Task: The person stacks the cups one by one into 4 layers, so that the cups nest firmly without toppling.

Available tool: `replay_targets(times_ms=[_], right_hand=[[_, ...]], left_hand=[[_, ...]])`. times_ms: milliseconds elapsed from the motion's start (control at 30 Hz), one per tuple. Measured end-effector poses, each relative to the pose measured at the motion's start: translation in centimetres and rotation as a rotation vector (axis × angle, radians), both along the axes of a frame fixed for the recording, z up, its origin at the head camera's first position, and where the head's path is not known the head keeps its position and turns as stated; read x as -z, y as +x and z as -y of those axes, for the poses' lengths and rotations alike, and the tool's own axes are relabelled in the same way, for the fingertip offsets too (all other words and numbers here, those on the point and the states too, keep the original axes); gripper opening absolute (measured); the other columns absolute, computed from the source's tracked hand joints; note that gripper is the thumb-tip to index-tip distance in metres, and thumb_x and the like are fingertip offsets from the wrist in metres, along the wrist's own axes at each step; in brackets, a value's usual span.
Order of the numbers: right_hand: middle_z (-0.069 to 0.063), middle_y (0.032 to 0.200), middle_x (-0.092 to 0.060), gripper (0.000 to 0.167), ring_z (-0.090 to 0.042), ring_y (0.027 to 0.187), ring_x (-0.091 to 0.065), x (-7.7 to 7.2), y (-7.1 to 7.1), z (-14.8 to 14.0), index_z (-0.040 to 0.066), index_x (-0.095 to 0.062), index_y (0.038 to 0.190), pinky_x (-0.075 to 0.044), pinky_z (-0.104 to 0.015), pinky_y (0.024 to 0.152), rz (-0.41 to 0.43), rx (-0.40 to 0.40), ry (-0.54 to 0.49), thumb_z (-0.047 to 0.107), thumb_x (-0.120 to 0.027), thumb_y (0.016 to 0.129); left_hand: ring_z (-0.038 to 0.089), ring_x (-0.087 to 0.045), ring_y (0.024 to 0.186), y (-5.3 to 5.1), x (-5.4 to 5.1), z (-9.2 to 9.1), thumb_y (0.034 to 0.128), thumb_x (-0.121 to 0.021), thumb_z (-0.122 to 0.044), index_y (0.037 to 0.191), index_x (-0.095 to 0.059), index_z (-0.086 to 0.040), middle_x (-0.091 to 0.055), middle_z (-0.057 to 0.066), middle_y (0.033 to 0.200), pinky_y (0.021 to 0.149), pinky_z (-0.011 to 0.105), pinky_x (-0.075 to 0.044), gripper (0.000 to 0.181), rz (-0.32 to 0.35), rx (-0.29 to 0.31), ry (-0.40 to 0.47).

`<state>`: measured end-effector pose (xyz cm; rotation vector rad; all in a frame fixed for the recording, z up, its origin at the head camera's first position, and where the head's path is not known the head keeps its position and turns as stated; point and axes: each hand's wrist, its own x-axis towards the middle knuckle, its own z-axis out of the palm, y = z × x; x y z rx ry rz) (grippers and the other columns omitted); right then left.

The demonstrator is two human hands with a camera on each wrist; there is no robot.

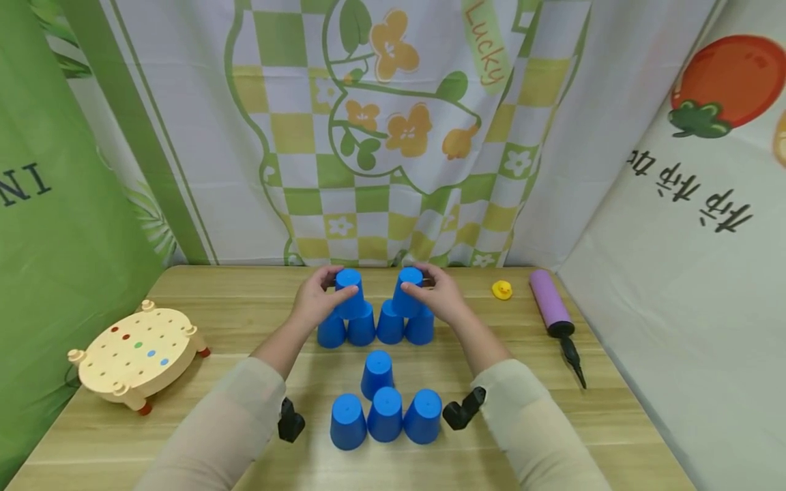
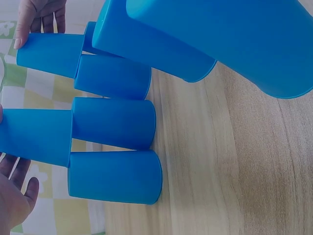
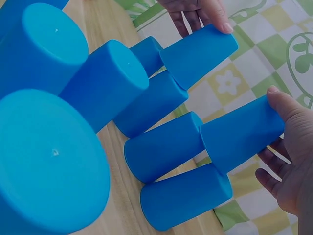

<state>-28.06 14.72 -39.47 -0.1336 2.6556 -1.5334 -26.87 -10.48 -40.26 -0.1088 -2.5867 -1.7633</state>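
In the head view my left hand grips an upside-down blue cup between thumb and fingers. It rests on the tops of two blue cups, the inner one touching its neighbour. My right hand holds a matching blue cup the same way, bridging the right pair. Both wrist views show the held cups' rims meeting the bases below. Nearer to me stand a single blue cup and a row of three, its middle cup close behind the others' line.
A cream round pegged board with short legs stands at the left. On the right lie a yellow rubber duck and a purple hand pump with a black nozzle. A patterned curtain hangs behind the wooden table.
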Motion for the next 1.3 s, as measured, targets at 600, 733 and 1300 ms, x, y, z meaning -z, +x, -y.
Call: replay_targets(times_ms=[600, 733, 1300], right_hand=[[-0.012, 0.141, -0.052, 0.063, -0.034, 0.129, -0.050, 0.3, 0.2, -0.2, 0.020, -0.044, 0.146, -0.047, -0.051, 0.104, 0.011, -0.015, 0.006, 0.036, -0.069, 0.091], [-0.014, 0.142, -0.052, 0.064, -0.035, 0.130, -0.050, 0.3, 0.5, -0.6, 0.019, -0.044, 0.147, -0.046, -0.052, 0.105, 0.006, -0.024, -0.019, 0.034, -0.070, 0.091], [-0.018, 0.141, -0.051, 0.061, -0.037, 0.128, -0.051, 1.3, 2.9, -4.0, 0.011, -0.043, 0.146, -0.046, -0.051, 0.105, -0.054, -0.050, -0.041, 0.028, -0.068, 0.093]], left_hand=[[0.035, -0.050, 0.130, -0.1, 0.2, 0.2, 0.0900, -0.071, -0.032, 0.141, -0.049, -0.007, -0.056, 0.018, 0.137, 0.111, 0.052, -0.041, 0.061, -0.003, -0.003, -0.004], [0.035, -0.050, 0.129, -0.1, 0.2, 0.2, 0.0902, -0.071, -0.032, 0.141, -0.049, -0.007, -0.056, 0.018, 0.137, 0.110, 0.052, -0.042, 0.061, 0.000, -0.003, -0.005], [0.035, -0.046, 0.136, 1.5, 1.4, 2.9, 0.0911, -0.071, -0.023, 0.143, -0.045, -0.004, -0.050, 0.019, 0.146, 0.115, 0.051, -0.036, 0.061, -0.049, 0.011, 0.044]])
